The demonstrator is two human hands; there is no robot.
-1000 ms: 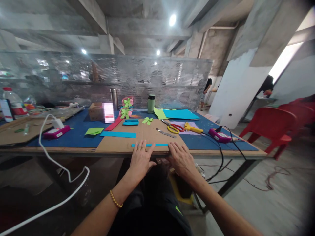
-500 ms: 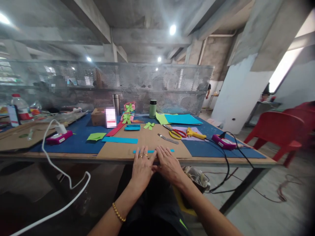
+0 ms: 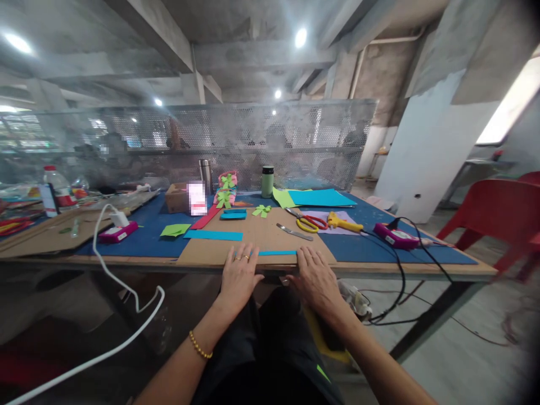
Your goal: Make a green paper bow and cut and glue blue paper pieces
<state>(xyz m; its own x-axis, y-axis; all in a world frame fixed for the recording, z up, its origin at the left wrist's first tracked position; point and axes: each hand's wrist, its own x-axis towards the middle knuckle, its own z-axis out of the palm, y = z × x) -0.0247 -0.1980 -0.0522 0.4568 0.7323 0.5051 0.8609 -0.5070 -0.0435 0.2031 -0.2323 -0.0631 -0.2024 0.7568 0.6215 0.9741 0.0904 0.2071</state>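
The left grip (image 3: pixel 241 277) lies flat, unclenched, over the near end of the narrow blue strip (image 3: pixel 277 253), which bridges the gap to the right grip (image 3: pixel 317 277) (equally unclenched). Smoothing seems in hand; the next move probably calls for even pressure.

The left fingers (image 3: pixel 239 252) hide the narrow blue strip's (image 3: pixel 278 253) left end.

At least 4 lights (image 3: pixel 301 37) dot the concrete ceiling (image 3: pixel 248 53) above a perforated screen (image 3: pixel 244 132), with probably a window (image 3: pixel 504 112) at right.
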